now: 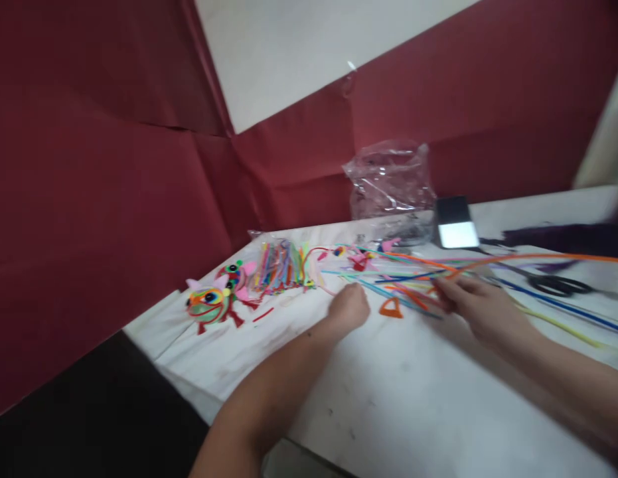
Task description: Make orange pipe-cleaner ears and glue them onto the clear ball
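My right hand [470, 302] is closed, its fingertips on a long orange pipe cleaner [547, 256] that arcs off to the right. My left hand [349, 307] is curled closed at the near side of the loose pipe cleaners [403, 279]; whatever its fingers hold is hidden and blurred. Between both hands, a small orange bent triangle [391, 308] lies on the white table. Blue pipe cleaners [562, 304] and a yellow one [562, 324] stretch out beside my right forearm.
Colourful pipe-cleaner animal figures [209, 302] stand at the left, beside a clear bag of pipe cleaners [279, 269]. Black-handled scissors [557, 285] lie at the right. Behind are a phone-like device [455, 222] and an clear plastic bag [391, 182] against the red wall covering [299, 186].
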Tool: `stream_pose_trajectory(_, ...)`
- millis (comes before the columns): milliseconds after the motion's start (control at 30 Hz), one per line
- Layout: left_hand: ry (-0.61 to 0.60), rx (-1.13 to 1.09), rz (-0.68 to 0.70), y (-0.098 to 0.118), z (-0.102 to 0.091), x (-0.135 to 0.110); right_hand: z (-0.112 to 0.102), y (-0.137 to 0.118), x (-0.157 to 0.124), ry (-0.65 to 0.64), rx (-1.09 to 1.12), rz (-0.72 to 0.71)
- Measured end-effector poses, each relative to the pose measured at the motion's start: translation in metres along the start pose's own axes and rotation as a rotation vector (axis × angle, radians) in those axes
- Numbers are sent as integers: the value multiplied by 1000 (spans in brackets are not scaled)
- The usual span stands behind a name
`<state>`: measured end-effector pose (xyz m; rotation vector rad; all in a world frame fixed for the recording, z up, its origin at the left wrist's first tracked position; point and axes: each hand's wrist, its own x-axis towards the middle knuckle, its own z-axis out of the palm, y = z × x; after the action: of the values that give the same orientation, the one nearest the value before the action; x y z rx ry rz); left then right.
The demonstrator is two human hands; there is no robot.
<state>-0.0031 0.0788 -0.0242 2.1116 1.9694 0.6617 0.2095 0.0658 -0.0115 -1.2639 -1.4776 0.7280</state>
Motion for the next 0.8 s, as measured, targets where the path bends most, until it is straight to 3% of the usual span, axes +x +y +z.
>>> stream_pose_trajectory(33,8,2,-4,-1,3,2,2,0,1,-54,35,42)
stream_pose_trajectory(200,-3,-19,21,7,15,10,14,11,7,-81,241,92)
stream_pose_trajectory(467,-57,-509,-17,23,34,13,20,15,5,-132,282,135)
stream_pose_trajectory(600,-145,-706,-39,24,19,6,22,17,7,-162,318,123)
stream_pose_trajectory(767,-323,-931,-141,27,-18,-23,22,8,3,-252,438,82)
stream_pose_trajectory(800,-310,-938,-147,27,-22,-29,22,4,0,-269,482,73)
